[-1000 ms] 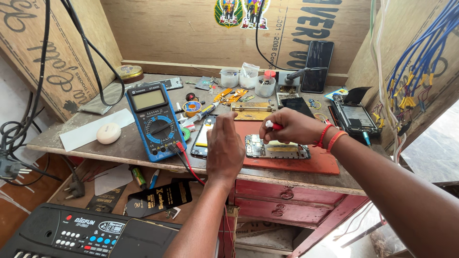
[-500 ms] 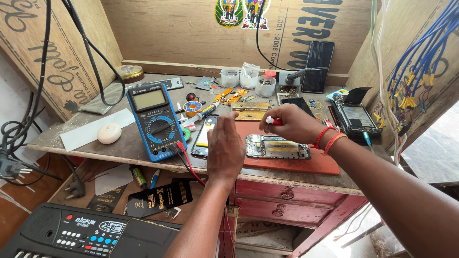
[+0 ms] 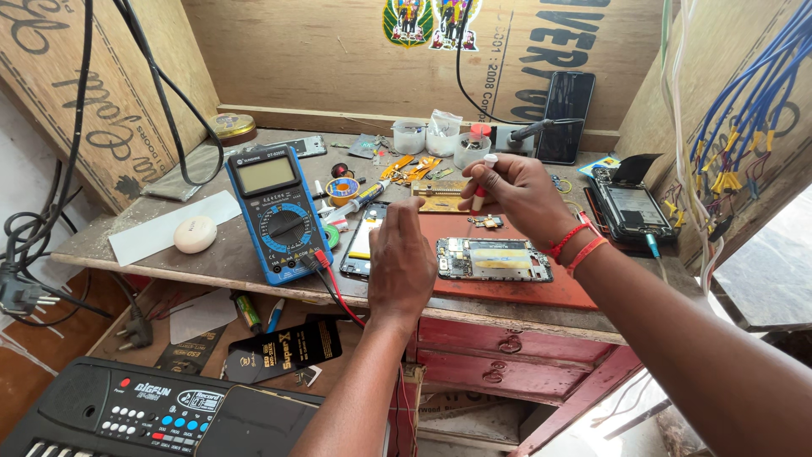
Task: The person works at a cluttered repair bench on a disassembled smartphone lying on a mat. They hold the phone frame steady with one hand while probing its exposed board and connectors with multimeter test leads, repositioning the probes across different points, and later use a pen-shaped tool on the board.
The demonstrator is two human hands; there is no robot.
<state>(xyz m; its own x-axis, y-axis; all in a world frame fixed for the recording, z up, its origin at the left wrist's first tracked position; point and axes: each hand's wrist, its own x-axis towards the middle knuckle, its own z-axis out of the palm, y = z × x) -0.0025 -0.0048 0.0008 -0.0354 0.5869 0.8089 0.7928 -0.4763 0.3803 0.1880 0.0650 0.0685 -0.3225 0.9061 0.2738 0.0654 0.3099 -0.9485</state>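
Head view: worn wooden tabletop, plywood-walled stall; right hand pinching small white red-tipped tube; left hand flat, grip open, beside opened grey phone chassis on red mat.

Left hand rests on the desk beside an opened phone; right hand grips a small tube above it.

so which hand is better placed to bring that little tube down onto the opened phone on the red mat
Right. The right hand already holds the small tube above the opened phone; the left hand lies flat beside it.
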